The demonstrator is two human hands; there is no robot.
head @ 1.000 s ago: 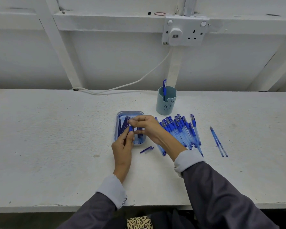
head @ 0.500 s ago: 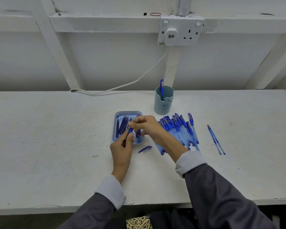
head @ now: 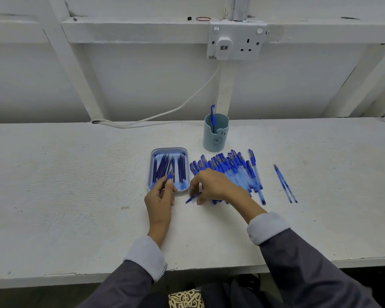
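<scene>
Progress is looking early, by my reading: only one pen (head: 213, 114) is standing in the blue-grey pen cup (head: 216, 138), while a fanned pile of capped pens (head: 236, 167) is lying just right of the tray (head: 169, 149) and two slim barrels (head: 285, 185) are lying well apart, further right; dark ink refills (head: 162, 167) are lying lengthwise in the tray, so most of the work is waiting. The left hand (head: 162, 196) is pinching a pen part (head: 169, 176) at its blue grip, over the tray's near edge; the right hand (head: 211, 185) is curling its fingers onto a loose blue cap (head: 193, 197) lying on the desk (head: 76, 185) between tray and pile, though whether it is gripping I cannot tell. The barrels are looking clear and glossy; the tray is looking shallow and round-cornered; the desk is showing rough white paint.
</scene>
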